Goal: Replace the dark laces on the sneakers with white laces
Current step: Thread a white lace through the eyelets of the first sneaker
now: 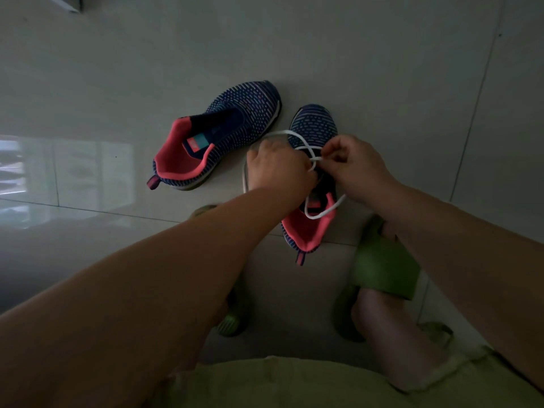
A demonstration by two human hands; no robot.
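Note:
Two dark blue knit sneakers with pink linings stand on the tiled floor. The left sneaker (217,134) has no lace and lies apart, toe pointing up and right. The right sneaker (312,128) stands toe away from me, with a white lace (319,214) crossed over its front eyelets. My left hand (278,166) grips one part of the lace at the sneaker's left side. My right hand (354,169) pinches the lace over the tongue. Loose loops trail left of the shoe and over its pink collar. No dark lace is in sight.
My feet wear green slides (385,266) just behind the right sneaker, close to my forearms. Pale glossy floor tiles (382,54) stretch all around. A bright window reflection (64,169) lies on the floor at the left.

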